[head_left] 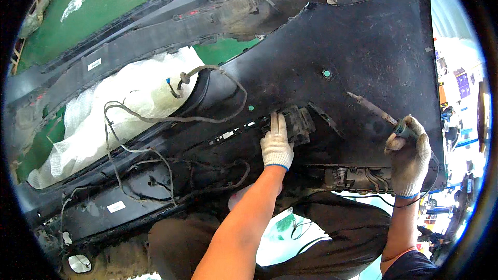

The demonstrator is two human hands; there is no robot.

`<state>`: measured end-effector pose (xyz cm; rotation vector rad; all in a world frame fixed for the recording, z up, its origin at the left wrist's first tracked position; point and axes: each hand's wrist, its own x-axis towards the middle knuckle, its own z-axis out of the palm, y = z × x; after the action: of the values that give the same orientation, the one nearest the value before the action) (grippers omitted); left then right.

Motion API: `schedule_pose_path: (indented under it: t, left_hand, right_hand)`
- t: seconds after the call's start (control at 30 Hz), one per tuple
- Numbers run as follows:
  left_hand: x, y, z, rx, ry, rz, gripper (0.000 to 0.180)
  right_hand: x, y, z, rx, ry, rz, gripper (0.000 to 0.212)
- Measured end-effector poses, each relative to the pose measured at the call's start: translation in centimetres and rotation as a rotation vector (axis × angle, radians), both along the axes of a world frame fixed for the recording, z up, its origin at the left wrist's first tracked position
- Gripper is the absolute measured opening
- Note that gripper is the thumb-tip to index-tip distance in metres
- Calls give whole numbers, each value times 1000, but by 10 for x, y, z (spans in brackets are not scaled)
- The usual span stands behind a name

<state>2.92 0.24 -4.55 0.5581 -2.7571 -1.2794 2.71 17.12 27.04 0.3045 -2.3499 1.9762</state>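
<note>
A large black plastic bumper panel (pixel 373 36) lies across my lap, inner side up. My left hand (pixel 277 148), in a whitish knit glove, rests on it with two fingers stretched out against the edge of a dusty black box-like part (pixel 300 124). In a matching soiled glove, my right hand (pixel 411 163) holds a soldering iron (pixel 374 109) by its handle. The iron's tip points up and left, over the panel and apart from the black part. Left of my left hand runs a slotted black strip (pixel 228 135). A thin black bar (pixel 326 119) lies right of the part.
A loose wiring harness (pixel 171 120) loops over the panel's left half. Behind it is another black panel (pixel 155 46), with white bubble wrap (pixel 140 85) in the gap. The iron's black cord (pixel 434 179) curves past my right wrist. The floor (pixel 119 0) is green.
</note>
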Motion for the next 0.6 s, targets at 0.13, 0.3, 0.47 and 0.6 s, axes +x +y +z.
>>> schedule_pose_path:
  t: [0.13, 0.3, 0.47, 0.6]
  left_hand:
    - [8, 6, -10, -89, 60, -49, 103]
    - [10, 6, -20, -49, 169, -9, 99]
    - [10, 9, -20, -40, 213, 19, 94]
    - [13, 8, -17, 10, 302, 112, 87]
  right_hand:
    - [-4, 3, -2, 6, -3, 33, 61]
    - [-22, 12, -13, 17, 4, -11, 60]
    - [-47, 21, -24, 22, -17, 3, 52]
    - [-35, -7, -37, 129, -148, -144, 55]
